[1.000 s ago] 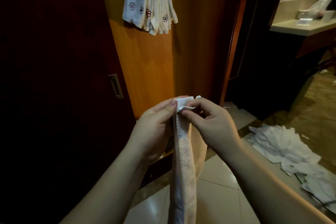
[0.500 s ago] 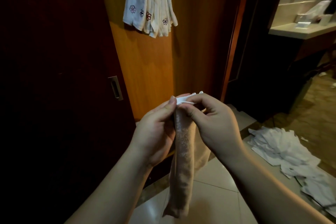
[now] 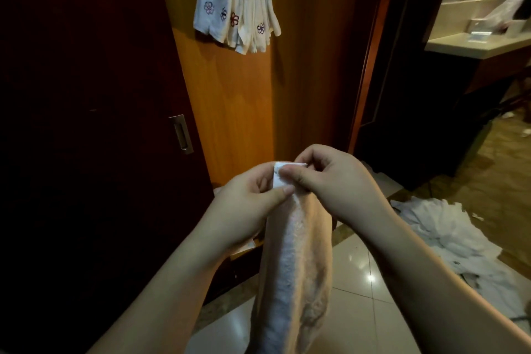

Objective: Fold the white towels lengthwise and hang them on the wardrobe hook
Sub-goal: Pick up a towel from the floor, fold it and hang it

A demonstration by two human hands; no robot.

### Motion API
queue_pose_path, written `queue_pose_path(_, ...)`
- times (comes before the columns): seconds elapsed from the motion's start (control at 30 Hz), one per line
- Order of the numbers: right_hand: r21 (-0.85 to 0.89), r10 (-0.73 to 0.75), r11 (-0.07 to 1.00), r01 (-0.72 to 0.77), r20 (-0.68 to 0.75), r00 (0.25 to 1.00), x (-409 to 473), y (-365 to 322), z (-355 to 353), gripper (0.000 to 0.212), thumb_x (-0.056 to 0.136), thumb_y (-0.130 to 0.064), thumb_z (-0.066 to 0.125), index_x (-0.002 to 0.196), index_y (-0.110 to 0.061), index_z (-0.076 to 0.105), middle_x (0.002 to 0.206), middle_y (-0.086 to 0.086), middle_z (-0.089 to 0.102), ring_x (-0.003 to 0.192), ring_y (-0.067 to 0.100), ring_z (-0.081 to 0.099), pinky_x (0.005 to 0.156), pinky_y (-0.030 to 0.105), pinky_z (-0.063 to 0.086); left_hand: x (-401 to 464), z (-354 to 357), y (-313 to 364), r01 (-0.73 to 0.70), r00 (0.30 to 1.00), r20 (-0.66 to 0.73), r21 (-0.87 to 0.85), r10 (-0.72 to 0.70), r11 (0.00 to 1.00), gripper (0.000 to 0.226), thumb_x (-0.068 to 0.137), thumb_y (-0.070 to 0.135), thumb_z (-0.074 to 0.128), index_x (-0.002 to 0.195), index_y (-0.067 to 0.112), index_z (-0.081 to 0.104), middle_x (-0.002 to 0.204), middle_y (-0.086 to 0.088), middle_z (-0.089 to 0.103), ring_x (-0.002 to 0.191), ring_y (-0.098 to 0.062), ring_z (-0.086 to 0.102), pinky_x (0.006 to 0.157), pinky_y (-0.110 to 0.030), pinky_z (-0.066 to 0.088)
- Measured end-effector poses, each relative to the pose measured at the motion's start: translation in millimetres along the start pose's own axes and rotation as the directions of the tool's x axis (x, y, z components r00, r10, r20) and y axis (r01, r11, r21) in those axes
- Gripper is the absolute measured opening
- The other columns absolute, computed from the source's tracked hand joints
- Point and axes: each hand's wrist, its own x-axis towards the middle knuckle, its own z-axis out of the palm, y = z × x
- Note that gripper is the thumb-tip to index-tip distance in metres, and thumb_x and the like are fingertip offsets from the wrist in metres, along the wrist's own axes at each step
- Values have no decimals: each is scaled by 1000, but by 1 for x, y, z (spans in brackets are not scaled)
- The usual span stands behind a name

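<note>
The person holds one folded white towel (image 3: 296, 261) in front of the body, near the centre of the view. The towel is folded into a long narrow strip. Its long axis runs almost vertical: the top end points up to 12 o'clock and sits between the two hands, and the rest hangs down to 6 o'clock and leaves the view at the bottom edge.

The left hand (image 3: 247, 207) pinches the top end of the strip from the 9 o'clock side, with the thumb pressed on the cloth. The right hand (image 3: 336, 184) grips the same end from the 3 o'clock side, with the fingers curled over the small white corner. The two hands are touching or almost touching each other at this corner.

At 12 o'clock, high on the orange wooden panel (image 3: 230, 112), a bunch of hung towels (image 3: 238, 6) with small flower marks hangs down, well apart from the hands. The hook itself is not visible. At 9 o'clock there is a dark sliding door with a metal handle (image 3: 181, 133). At 4 o'clock a pile of white towels (image 3: 448, 233) lies on the tiled floor (image 3: 356, 276).
</note>
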Motion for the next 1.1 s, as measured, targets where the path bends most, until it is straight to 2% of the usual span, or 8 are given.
queue_pose_path(0.17, -49, -34, 998, 40, 126, 991, 12, 14, 0, 29, 77, -73, 55, 74, -46, 66, 99, -32, 48, 98, -14, 45, 70, 14, 33, 1, -8, 0, 17, 995, -104, 159, 0, 987, 16, 97, 28, 61, 103, 34, 75, 99, 4, 77, 96, -15, 72, 94, -54, 55)
queue_pose_path(0.27, -76, -59, 993, 87, 308, 950, 19, 31, -6, 25, 88, -67, 55, 85, -45, 66, 111, -45, 38, 112, -22, 30, 81, 13, 30, 3, -24, 3, 16, 994, -114, 148, 1, 989, 20, 90, 37, 59, 101, 32, 76, 100, 0, 77, 98, -19, 72, 95, -54, 54)
queue_pose_path(0.47, -183, 27, 980, 82, 529, 848, 28, 70, -22, 27, 85, -65, 63, 89, -39, 71, 114, -56, 32, 114, -21, 30, 87, 13, 28, 4, -52, 0, -18, 988, -143, 213, 50, 977, 29, 94, 46, 52, 102, 28, 74, 104, -1, 76, 102, -19, 71, 98, -53, 52)
queue_pose_path(0.6, -226, 22, 960, 165, 649, 760, 33, 87, -27, 24, 84, -67, 62, 94, -47, 69, 111, -63, 28, 111, -34, 21, 85, 13, 29, 6, -58, -3, -57, 984, -147, 252, 96, 966, 27, 93, 50, 51, 98, 35, 72, 99, 2, 75, 97, -15, 70, 92, -45, 52)
queue_pose_path(0.8, -431, 96, 864, 259, 648, 756, 23, 116, -22, 20, 94, -45, 63, 74, -40, 61, 123, -35, 42, 116, -7, 37, 93, 19, 34, 5, -84, 5, -147, 914, -336, 247, 227, 958, 23, 97, 44, 51, 96, 33, 71, 88, 10, 73, 83, -2, 67, 72, -17, 50)
queue_pose_path(0.87, -371, 91, 911, 181, 608, 789, 21, 115, -19, 19, 97, -38, 61, 77, -40, 59, 124, -31, 49, 109, -8, 47, 91, 17, 40, 3, -97, 11, -173, 890, -376, 245, 258, 954, 23, 99, 41, 50, 97, 33, 71, 88, 11, 73, 82, 0, 68, 71, -15, 51)
queue_pose_path(0.97, -189, 23, 979, 75, 470, 882, 29, 90, -11, 7, 93, -48, 61, 91, -42, 59, 117, -27, 57, 104, -17, 52, 88, 17, 47, 5, -104, 14, -140, 910, -343, 278, 235, 950, 22, 97, 43, 51, 97, 35, 71, 90, 12, 72, 86, -1, 67, 81, -32, 51)
queue_pose_path(1.1, 2, 6, 1000, -9, 598, 801, 38, 43, 16, 51, 86, -60, 66, 129, -41, 49, 122, -26, 56, 105, -14, 57, 77, 8, 47, 10, -101, 13, -123, 930, -298, 302, 217, 945, 23, 96, 46, 49, 96, 36, 70, 89, 13, 71, 83, -1, 67, 78, -35, 50)
